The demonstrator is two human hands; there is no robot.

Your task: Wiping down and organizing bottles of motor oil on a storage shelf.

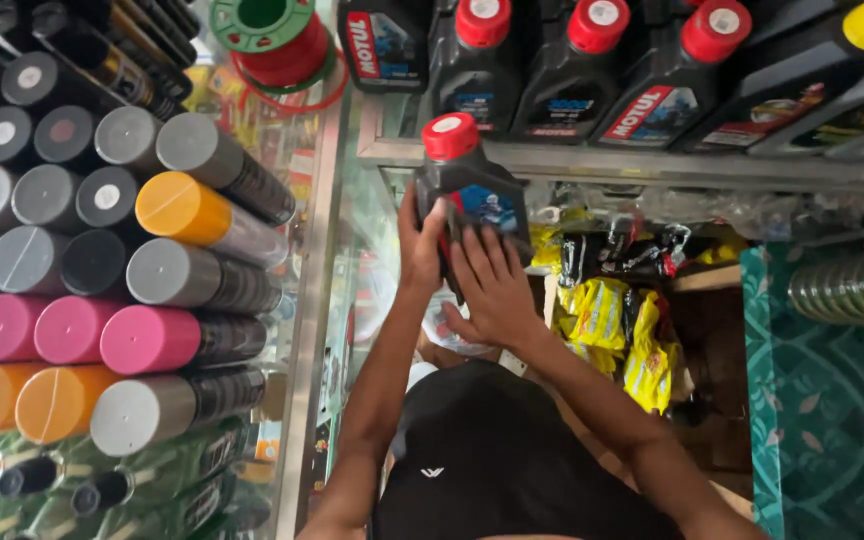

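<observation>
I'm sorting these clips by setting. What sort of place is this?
Most likely a small motor-parts or hardware shop. Dark plastic oil bottles with red caps line a shelf, spray cans with coloured caps lie stacked at the left, and both hands, left and right, hold one such red-capped bottle over a glass counter.

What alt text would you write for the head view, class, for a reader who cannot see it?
Both hands, left hand and right hand, hold a dark red-capped bottle upright below a shelf of similar bottles. Left of them lie stacked spray cans with grey, pink and orange caps.
</observation>
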